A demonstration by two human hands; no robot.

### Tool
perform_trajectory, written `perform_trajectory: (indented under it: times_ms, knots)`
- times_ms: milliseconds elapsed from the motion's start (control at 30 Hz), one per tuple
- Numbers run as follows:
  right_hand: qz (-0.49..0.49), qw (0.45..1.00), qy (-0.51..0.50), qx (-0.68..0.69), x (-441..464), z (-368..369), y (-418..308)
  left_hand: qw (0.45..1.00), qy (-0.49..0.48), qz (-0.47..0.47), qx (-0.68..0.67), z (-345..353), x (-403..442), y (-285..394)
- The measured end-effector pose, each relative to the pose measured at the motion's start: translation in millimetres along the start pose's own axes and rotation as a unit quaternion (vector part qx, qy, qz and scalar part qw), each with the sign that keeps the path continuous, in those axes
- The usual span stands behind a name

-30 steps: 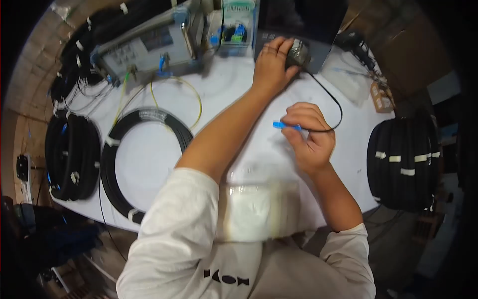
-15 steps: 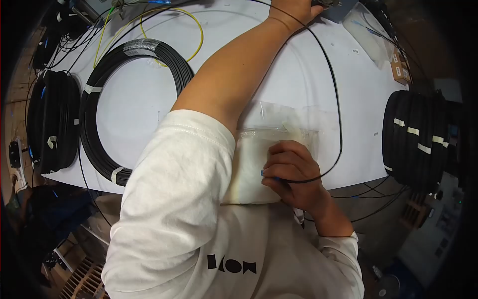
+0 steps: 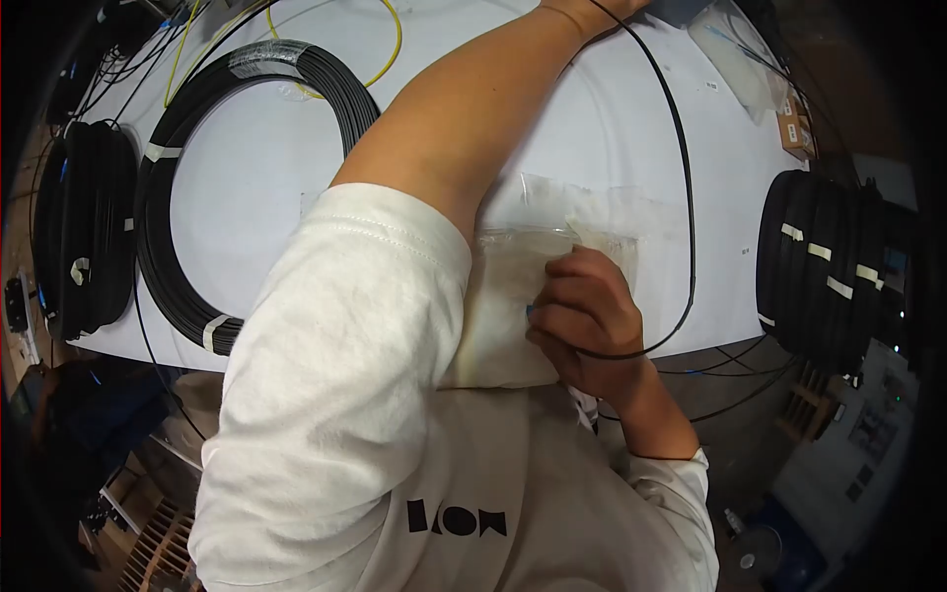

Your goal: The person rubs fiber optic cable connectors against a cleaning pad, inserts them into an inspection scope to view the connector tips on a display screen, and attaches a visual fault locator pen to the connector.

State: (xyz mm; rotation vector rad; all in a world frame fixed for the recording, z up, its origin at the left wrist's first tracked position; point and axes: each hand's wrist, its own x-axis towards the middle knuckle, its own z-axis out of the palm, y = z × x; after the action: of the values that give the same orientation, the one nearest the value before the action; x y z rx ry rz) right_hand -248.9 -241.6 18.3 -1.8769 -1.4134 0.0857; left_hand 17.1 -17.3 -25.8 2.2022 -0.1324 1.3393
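My right hand (image 3: 592, 311) is closed around the end of a thin black cable (image 3: 689, 217), and a small blue tip (image 3: 531, 311) shows between thumb and fingers. From that hand the cable bends in a wide arc to the right and up to the top edge. Under my right hand lies a pale pad in clear plastic (image 3: 508, 306), at the table's near edge. My left arm stretches across the table to the top edge, where only the back part of my left hand (image 3: 597, 12) shows; its fingers are out of sight.
A large black cable coil (image 3: 158, 232) with white ties lies left of my left arm. More coils stand at the left edge (image 3: 89, 232) and right edge (image 3: 824, 266). A yellow cable (image 3: 398, 39), a clear bag (image 3: 740, 64) and a small brown box (image 3: 792, 128) lie farther back.
The view has shifted, so the table's things sit higher and the left coils farther left. My left hand has mostly left the frame at the top. My right hand still grips the cable end.
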Motion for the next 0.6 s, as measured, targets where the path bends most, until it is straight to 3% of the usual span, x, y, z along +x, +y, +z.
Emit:
perform_trajectory:
  times_ms: [67, 267, 600]
  knots:
    - [-0.013, 0.999, -0.03, -0.003, -1.5, -3.7, -3.3, 1.0, 0.014, 0.013, -0.001, -0.7, -1.1, -3.4]
    - [-0.007, 1.0, 0.014, 0.009, 1.4, -1.0, 1.4, 1.0, 0.011, 0.004, -0.003, 0.0, -1.4, 0.5]
    - [0.014, 1.0, 0.004, -0.002, 2.3, -4.9, -0.2, 1.0, 0.008, 0.004, -0.002, -0.2, -2.0, -1.6]
